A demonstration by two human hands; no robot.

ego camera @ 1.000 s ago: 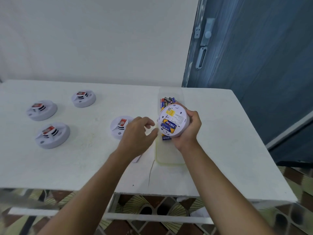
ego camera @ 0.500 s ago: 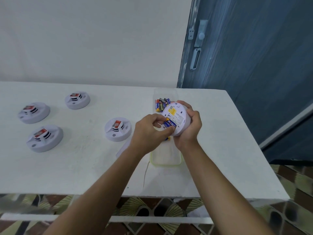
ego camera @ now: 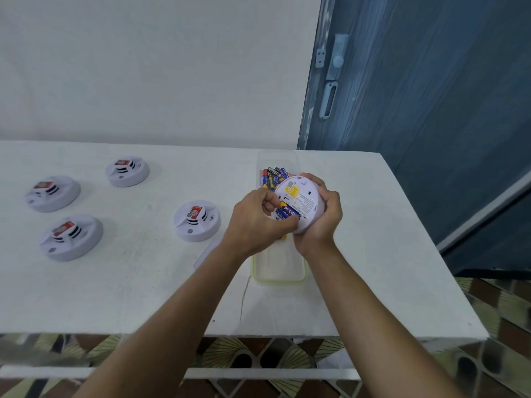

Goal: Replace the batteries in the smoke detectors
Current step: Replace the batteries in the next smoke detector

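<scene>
The right hand [ego camera: 321, 222] grips an upturned detector [ego camera: 301, 196] above a box [ego camera: 278, 278] on the desk [ego camera: 143, 282]; the left hand [ego camera: 253, 222] pinches a blue battery [ego camera: 287, 212] in its back.

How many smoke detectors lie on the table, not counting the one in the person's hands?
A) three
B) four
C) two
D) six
B: four detectors lie on the table, while the right hand holds a fifth detector and the left hand pinches at a battery in it.
</scene>
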